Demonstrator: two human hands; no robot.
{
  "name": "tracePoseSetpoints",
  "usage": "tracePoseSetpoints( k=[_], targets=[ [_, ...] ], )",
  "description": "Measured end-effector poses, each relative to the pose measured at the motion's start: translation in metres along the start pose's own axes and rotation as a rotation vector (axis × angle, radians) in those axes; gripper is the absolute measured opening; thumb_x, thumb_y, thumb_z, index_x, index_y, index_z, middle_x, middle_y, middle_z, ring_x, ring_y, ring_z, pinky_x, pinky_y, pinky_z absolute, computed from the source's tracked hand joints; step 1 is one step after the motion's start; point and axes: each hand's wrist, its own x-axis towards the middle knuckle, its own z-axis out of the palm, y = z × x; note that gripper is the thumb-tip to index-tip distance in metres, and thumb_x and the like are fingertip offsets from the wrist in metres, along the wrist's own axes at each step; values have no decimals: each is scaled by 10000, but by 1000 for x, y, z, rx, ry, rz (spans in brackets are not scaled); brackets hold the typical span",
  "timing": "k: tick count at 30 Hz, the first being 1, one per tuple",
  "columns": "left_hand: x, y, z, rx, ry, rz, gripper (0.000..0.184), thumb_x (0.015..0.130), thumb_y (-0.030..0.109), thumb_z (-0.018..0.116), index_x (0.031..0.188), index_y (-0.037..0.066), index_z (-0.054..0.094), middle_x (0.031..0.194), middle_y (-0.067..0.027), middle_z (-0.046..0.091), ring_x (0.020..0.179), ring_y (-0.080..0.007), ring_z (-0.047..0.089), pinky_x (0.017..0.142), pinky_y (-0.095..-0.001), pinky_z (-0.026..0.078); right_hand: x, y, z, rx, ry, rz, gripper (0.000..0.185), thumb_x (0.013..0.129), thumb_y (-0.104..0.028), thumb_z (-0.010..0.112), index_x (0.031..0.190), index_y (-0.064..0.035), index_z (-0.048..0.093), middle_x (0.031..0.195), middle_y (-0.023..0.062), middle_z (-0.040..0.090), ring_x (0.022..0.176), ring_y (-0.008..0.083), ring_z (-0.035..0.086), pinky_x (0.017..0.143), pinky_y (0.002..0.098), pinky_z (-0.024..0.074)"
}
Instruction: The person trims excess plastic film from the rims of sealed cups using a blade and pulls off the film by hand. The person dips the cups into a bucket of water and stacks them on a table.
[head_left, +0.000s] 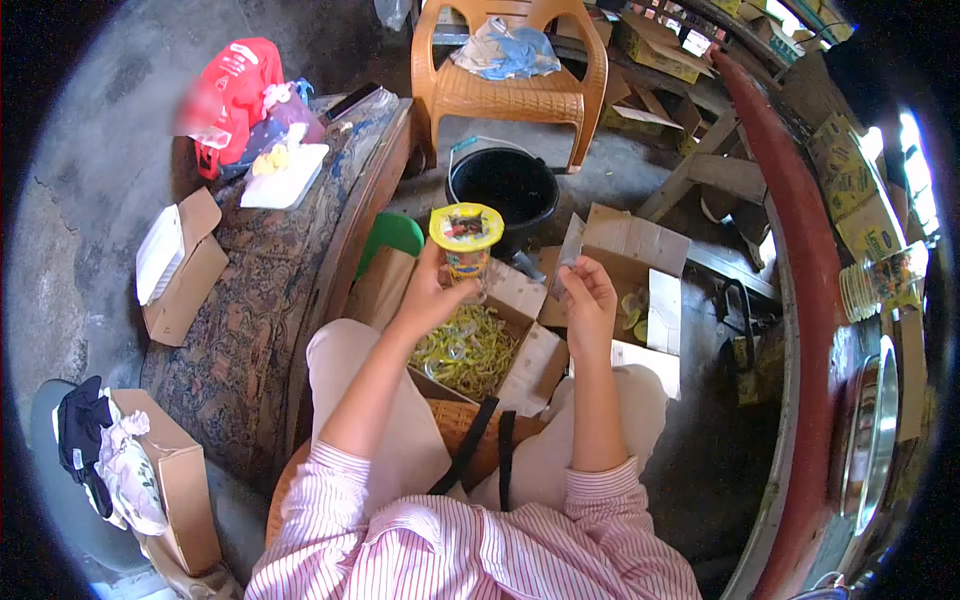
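My left hand (435, 295) is wrapped around a plastic cup (467, 262) with a yellow-rimmed lid, held upright above the boxes in front of my knees. To its right, my right hand (588, 292) is raised with thumb and fingers pinched together. A small, pale, see-through scrap seems to stick out at its fingertips, too small to name. Below the cup stands an open cardboard box (520, 292) filled with thin yellow-green strips (465, 350). Beside it, under my right hand, another open carton (635, 240) has a few yellowish pieces inside.
A black bucket (503, 185) stands ahead, before a brown plastic chair (510, 90) with cloth on it. Left is a patterned bench (250, 260) bearing a red bag (240, 95) and a white tray (285, 178). A red-brown beam (775, 200) runs along the right, near metal basins (875, 435).
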Motion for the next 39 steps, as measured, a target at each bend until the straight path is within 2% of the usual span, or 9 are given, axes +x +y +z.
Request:
tracePoseSetpoints(
  k=[2,3,5,13,20,23,29,34,39],
  targets=[
    [-12,-17,15,52,110,182,653,705,6,632,1277,36,318,1200,-96,480,1104,-204,487,950,-331,367,-2,-3,-2,-57,-41,-25,114,781,-21,634,878,-26,576,810,-5,572,734,66,523,677,197,413],
    [-41,-18,6,208,103,98,585,702,11,631,1232,30,386,1176,-94,497,1095,-198,489,944,-332,368,-26,10,3,-98,-43,-14,117,779,-21,636,878,-28,573,805,-11,570,723,65,523,670,197,412],
    [-50,-18,13,126,91,32,536,699,22,633,1194,20,426,1162,-95,507,1090,-195,490,938,-327,367,-34,18,3,-196,-91,-67,123,776,-20,640,876,-33,569,793,-22,568,701,65,523,654,198,411],
    [-53,-22,17,115,49,88,489,718,53,649,1160,5,446,1137,-117,508,1054,-201,503,894,-315,399,-60,19,31,-729,-129,-481,123,748,1,650,836,12,565,756,58,584,678,102,564,649,227,456],
    [-49,-27,22,351,192,373,447,738,53,667,1133,-11,468,1078,-102,550,980,-182,545,859,-307,427,-61,18,34,-758,-30,-560,144,723,17,639,856,4,585,752,110,595,638,175,594,586,255,466],
    [-51,-26,24,209,177,271,505,701,79,687,1135,-15,445,1094,-149,521,1020,-255,530,868,-339,416,-62,16,35,-759,-37,-581,150,718,23,640,857,3,587,759,110,597,639,172,598,583,260,472],
    [-53,-9,32,81,283,247,460,691,55,695,1098,-18,492,1055,-123,566,958,-214,566,845,-327,440,-62,15,38,-822,-83,-670,160,707,42,638,855,0,594,754,108,598,633,189,601,581,268,480],
    [-54,-20,27,388,198,373,410,683,33,677,1058,-24,521,1025,-139,580,958,-246,568,845,-349,435,-61,17,38,-859,-67,-729,173,697,64,643,860,22,606,738,101,592,594,143,578,550,239,468],
    [-54,-17,28,354,154,369,392,687,32,663,1053,-24,534,1033,-143,581,965,-263,566,853,-354,430,-61,18,37,-859,-48,-714,179,686,61,636,850,-3,604,732,121,587,624,225,593,557,278,469]
  ],
)
